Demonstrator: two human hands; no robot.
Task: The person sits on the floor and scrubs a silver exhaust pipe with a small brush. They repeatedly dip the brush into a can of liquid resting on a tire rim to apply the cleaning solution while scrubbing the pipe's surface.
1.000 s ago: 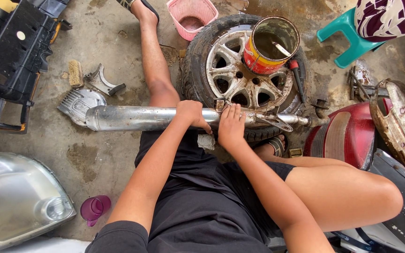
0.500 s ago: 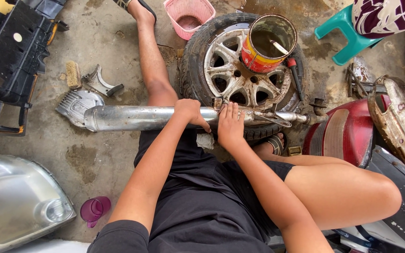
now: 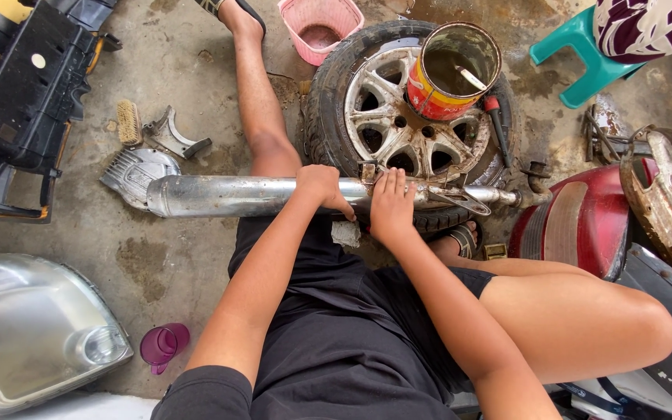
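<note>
Both hands rest on the exhaust pipe (image 3: 227, 194), which lies crosswise over the seated person's lap and left leg. Left hand (image 3: 322, 189) is curled over the top of the pipe near its middle, fingers wrapped down the far side. Right hand (image 3: 390, 204) lies flat just beside it, fingers together and pointing away, palm pressing something against the pipe (a pale scrap (image 3: 345, 232) shows below the hands, possibly abrasive or cloth; its kind cannot be told).

Compared with half a second ago, the hands sit in nearly the same place; the right hand's fingers have spread out flatter along the pipe, and the left grip is unchanged. This suggests a short back-and-forth rubbing stroke under way on one section, with the pipe held steady, not repositioned.

Beyond the pipe:
- wheel (image 3: 398, 124) lying flat, touching the pipe's far side;
- paint can (image 3: 453, 70) standing on the wheel, dark liquid inside, a stick in it;
- screwdriver (image 3: 498, 128) beside the can;
- brush (image 3: 127, 122) and metal bracket (image 3: 171, 138) to the left;
- pink basket (image 3: 320, 27) farthest off.
</note>
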